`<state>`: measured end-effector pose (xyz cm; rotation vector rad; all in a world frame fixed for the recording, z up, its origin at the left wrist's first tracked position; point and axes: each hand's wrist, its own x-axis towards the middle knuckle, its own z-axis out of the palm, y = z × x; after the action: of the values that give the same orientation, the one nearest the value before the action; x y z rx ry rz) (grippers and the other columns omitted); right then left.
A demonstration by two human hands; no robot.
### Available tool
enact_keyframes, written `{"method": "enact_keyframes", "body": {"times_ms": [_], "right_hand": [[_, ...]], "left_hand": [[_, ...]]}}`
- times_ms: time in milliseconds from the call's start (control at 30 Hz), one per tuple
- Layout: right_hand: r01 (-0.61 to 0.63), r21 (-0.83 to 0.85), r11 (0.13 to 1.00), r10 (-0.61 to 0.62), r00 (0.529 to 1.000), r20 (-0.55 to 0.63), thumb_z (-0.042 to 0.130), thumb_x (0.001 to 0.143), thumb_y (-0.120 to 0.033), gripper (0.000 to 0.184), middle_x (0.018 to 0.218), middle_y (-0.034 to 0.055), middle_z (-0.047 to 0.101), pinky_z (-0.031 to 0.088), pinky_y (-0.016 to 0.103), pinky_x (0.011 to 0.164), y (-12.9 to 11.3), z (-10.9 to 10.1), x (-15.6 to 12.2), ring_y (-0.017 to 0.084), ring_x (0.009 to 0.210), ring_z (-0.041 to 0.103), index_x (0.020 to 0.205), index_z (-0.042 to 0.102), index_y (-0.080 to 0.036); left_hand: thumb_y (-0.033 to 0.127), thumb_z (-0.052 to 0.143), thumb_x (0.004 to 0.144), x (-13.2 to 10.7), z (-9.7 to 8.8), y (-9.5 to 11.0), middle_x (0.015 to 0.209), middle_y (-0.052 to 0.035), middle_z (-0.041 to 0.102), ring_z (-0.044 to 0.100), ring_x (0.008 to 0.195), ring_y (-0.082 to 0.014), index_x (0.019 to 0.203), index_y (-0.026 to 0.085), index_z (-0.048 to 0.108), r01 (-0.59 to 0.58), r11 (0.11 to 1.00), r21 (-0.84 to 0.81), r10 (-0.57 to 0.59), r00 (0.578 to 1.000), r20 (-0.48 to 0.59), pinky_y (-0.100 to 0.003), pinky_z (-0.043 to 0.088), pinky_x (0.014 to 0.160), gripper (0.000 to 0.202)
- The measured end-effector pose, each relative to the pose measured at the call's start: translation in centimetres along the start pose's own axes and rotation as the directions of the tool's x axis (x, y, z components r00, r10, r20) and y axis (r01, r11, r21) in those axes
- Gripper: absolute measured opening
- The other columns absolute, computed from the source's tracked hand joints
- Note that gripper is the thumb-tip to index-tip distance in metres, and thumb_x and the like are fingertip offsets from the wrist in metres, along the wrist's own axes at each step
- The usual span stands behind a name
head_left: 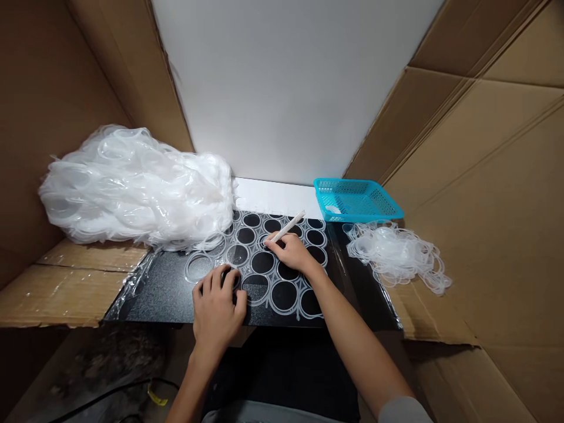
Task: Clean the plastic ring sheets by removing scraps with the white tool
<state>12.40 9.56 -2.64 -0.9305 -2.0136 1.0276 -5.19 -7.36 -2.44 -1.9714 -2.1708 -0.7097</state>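
Note:
A translucent sheet of joined rings (269, 283) lies flat on the black tabletop (163, 288). Over its middle, my right hand (288, 251) is closed around a thin white stick-like tool (288, 226), whose lower tip is hidden by my fingers. My left hand (220, 299) rests at the sheet's left front edge, fingers bent and spread, with the fingertips on a ring. Just beyond those fingertips is another ring (198, 267) at the sheet's left edge.
At the left rises a large heap of translucent ring sheets (141, 188). A blue plastic basket (361, 200) stands at the back right with a small white piece inside. In front of it lies a tangled pile of clear rings (396, 252). Cardboard walls (484, 194) flank the table.

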Motion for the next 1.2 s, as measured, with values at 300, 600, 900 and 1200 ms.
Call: {"method": "enact_keyframes", "body": {"times_ms": [300, 600, 900, 1200], "right_hand": [[0.032, -0.049, 0.998, -0.033, 0.999, -0.009, 0.062, 0.097, -0.030, 0.019, 0.103, 0.0068, 0.080, 0.055, 0.040, 0.098, 0.2, 0.2, 0.0, 0.024, 0.099, 0.074, 0.091, 0.077, -0.021], [0.076, -0.186, 0.979, -0.070, 0.997, 0.042, 0.059, 0.101, -0.030, 0.021, 0.111, 0.0049, 0.079, 0.050, 0.041, 0.109, -0.3, 0.0, -0.4, 0.024, 0.112, 0.071, 0.097, 0.079, -0.024], [0.172, -0.275, 0.946, -0.160, 0.985, 0.065, 0.057, 0.104, -0.027, 0.022, 0.113, 0.0039, 0.078, 0.052, 0.038, 0.102, -0.1, 0.0, -0.5, 0.023, 0.111, 0.070, 0.109, 0.078, -0.027], [0.238, -0.459, 0.856, -0.248, 0.968, 0.041, 0.051, 0.107, -0.024, 0.025, 0.111, 0.0085, 0.079, 0.048, 0.039, 0.093, -0.1, 1.0, -0.2, 0.025, 0.100, 0.072, 0.117, 0.074, -0.024]], "left_hand": [[0.018, 0.052, 0.091, -0.4, -0.1, -0.3, 0.131, -0.0129, 0.066, 0.059, 0.124, -0.0347, 0.112, 0.022, 0.065, -0.006, 1.000, 0.001, 0.006, 1.000, -0.008, -0.055, 0.042, 0.104, 0.024], [0.017, 0.047, 0.096, 2.9, 1.5, 4.2, 0.130, -0.0158, 0.064, 0.061, 0.121, -0.0305, 0.125, 0.018, 0.061, -0.207, 0.949, -0.237, 0.224, 0.973, 0.047, -0.048, 0.051, 0.104, 0.032], [0.020, 0.044, 0.100, 2.4, 3.9, 4.6, 0.141, -0.0186, 0.057, 0.052, 0.133, -0.0363, 0.129, 0.017, 0.058, -0.167, 0.981, -0.095, 0.178, 0.976, 0.126, -0.056, 0.044, 0.110, 0.033], [0.019, 0.044, 0.101, 2.6, 3.4, 4.0, 0.114, -0.0132, 0.060, 0.056, 0.115, -0.0325, 0.102, 0.019, 0.059, -0.188, 0.976, -0.107, 0.201, 0.971, 0.129, -0.049, 0.048, 0.099, 0.015]]}}
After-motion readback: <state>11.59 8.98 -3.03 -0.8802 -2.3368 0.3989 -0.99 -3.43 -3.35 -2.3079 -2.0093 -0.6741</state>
